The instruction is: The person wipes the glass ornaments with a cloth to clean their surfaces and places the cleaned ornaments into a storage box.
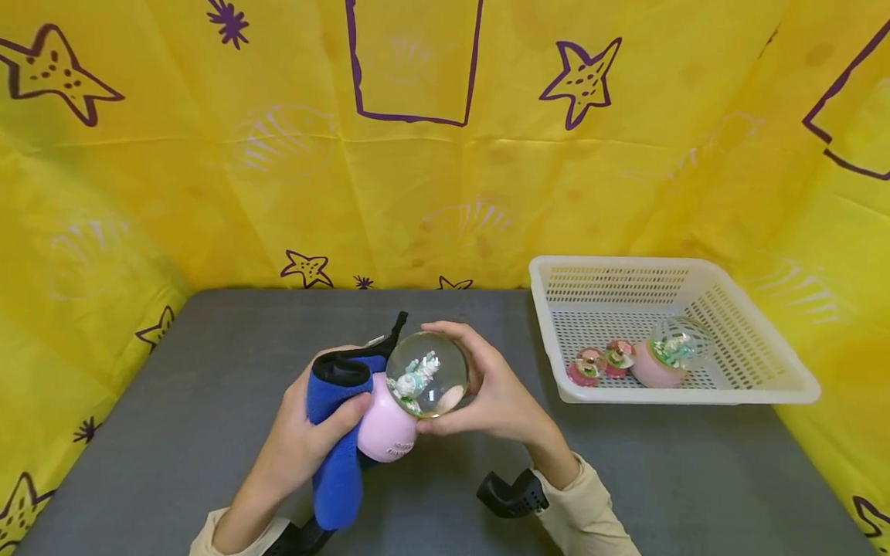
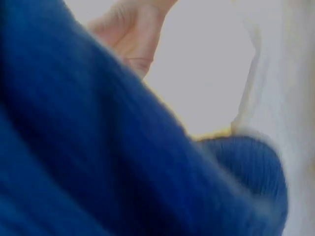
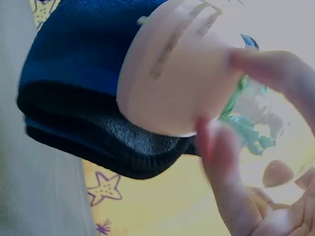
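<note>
A snow globe [image 1: 427, 374] with a pink base [image 1: 384, 432] is held tilted over the middle of the table, its clear ball towards the right. Thumb and fingers of my right hand [image 1: 490, 386] curve around the ball; small white and green figures show inside it. My left hand [image 1: 295, 440] grips a folded blue cloth piece with black edging [image 1: 337, 471], which lies against the base's left side. The right wrist view shows the cloth's black edge and grey inside [image 3: 123, 132] beside the base [image 3: 172, 73]. In the left wrist view, blue cloth [image 2: 108, 137] covers much of the picture.
At the right of the grey table [image 1: 229, 371] stands a white perforated plastic basket [image 1: 758, 394]. Inside it lie a second pink-based snow globe [image 1: 657, 367] and two small red-based globes, one at the left [image 1: 586, 367]. Yellow printed cloth [image 1: 389, 193] hangs behind and at the sides.
</note>
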Motion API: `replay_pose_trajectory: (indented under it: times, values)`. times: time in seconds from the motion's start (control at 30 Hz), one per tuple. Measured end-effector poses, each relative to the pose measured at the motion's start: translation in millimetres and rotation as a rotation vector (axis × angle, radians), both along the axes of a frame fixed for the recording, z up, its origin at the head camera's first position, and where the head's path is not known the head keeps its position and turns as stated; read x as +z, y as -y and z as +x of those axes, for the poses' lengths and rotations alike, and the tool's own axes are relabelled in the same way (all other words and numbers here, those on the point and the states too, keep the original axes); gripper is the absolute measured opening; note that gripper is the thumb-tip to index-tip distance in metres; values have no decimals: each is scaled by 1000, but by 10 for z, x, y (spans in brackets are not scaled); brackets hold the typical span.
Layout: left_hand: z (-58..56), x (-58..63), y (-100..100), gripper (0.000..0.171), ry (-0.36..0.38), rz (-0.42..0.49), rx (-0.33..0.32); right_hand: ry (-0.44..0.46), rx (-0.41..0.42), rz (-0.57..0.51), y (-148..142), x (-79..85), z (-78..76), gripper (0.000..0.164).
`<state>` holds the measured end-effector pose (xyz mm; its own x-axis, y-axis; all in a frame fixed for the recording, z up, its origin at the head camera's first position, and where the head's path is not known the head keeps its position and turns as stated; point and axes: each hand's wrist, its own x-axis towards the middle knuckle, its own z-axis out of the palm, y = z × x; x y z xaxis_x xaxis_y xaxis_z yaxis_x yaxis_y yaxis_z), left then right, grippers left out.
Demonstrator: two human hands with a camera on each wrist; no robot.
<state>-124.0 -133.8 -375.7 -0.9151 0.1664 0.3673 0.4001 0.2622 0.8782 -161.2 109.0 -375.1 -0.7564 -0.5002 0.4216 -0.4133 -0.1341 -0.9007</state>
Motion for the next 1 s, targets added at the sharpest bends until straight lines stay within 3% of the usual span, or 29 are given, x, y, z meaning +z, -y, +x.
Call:
replay_pose_trajectory:
  times: [0.1, 0.3, 0.47, 0.63, 0.8, 0.9, 1.0]
  values:
    - [11, 10, -2, 53, -8, -26, 45, 26, 5, 14, 15, -10, 0, 96]
    - [0, 5, 23, 57, -43, -134, 56, 40, -17, 9, 42, -31, 7, 84]
    - [-31, -30, 25, 62, -174, -317, 63, 17, -22, -17, 55, -52, -11, 78]
    - [-39, -38, 30, 69, -287, -439, 11, 23, -24, -18, 21, -45, -28, 77]
    - [-3, -12, 39, 78, -188, -481, -62, -32, 30, -39, 2, -35, -27, 77]
    - [7, -1, 47, 74, -108, -420, -109, -123, 75, -46, -7, -32, -29, 80]
    - [-10, 2, 51, 62, -106, -308, -136, -196, 88, -33, -20, -26, -35, 83]
